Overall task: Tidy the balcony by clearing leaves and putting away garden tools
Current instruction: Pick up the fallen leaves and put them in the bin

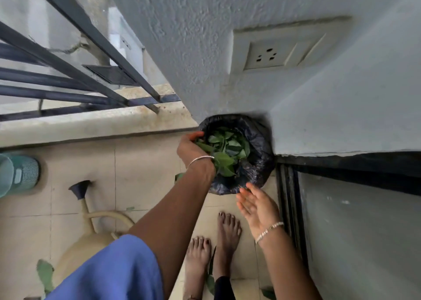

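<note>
The left hand (pixel 191 149) is curling round a bunch of leaves (pixel 227 158) in the black bin bag (pixel 259 138). They are looking light and floppy, so scooping many together is probably working best. The right hand (pixel 255 206) is hanging open, holding nothing.

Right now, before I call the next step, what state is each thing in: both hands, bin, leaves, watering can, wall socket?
left hand: fingers curled round a bunch of leaves, over the bin
right hand: open, palm up, holding nothing
bin: open, black-lined, green leaves inside
floor leaves: several not yet picked up
watering can: on the floor, not put away
wall socket: nothing plugged in
</note>
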`<state>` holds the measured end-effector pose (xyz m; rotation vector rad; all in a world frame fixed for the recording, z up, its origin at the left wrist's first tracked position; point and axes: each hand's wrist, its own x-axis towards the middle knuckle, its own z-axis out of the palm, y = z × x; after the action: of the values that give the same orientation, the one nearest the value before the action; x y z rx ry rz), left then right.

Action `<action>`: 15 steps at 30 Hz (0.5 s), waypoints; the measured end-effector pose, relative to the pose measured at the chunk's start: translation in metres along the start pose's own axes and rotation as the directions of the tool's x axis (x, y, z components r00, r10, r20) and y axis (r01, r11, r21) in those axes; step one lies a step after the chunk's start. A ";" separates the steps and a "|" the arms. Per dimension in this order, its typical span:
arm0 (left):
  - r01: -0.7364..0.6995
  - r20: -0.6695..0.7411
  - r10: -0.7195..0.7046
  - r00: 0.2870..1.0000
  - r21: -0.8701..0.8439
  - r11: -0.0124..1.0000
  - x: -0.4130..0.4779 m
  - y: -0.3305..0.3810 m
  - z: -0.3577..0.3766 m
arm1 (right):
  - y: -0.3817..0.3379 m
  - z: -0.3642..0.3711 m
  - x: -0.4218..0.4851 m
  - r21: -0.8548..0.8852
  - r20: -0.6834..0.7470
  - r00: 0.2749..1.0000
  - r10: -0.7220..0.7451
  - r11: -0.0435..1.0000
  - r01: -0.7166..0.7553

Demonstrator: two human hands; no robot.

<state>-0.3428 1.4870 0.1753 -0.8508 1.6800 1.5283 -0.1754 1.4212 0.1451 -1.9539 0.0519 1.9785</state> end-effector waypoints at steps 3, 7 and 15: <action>-0.136 0.189 0.110 0.976 0.133 0.982 0.014 -0.021 0.011 | 0.018 -0.025 -0.006 -0.014 -0.057 0.997 0.048 0.999 -0.049; -0.358 0.451 0.143 0.881 0.440 0.823 0.038 -0.044 -0.003 | 0.036 -0.044 -0.009 0.012 -0.071 0.993 0.096 0.995 -0.096; -0.504 0.524 0.227 0.821 0.478 0.719 0.014 -0.035 -0.071 | 0.020 -0.030 -0.035 0.029 -0.015 0.998 0.068 0.997 -0.067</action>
<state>-0.3257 1.4133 0.1490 0.1885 1.8855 1.1676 -0.1524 1.3862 0.1732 -1.9745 0.1514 1.9935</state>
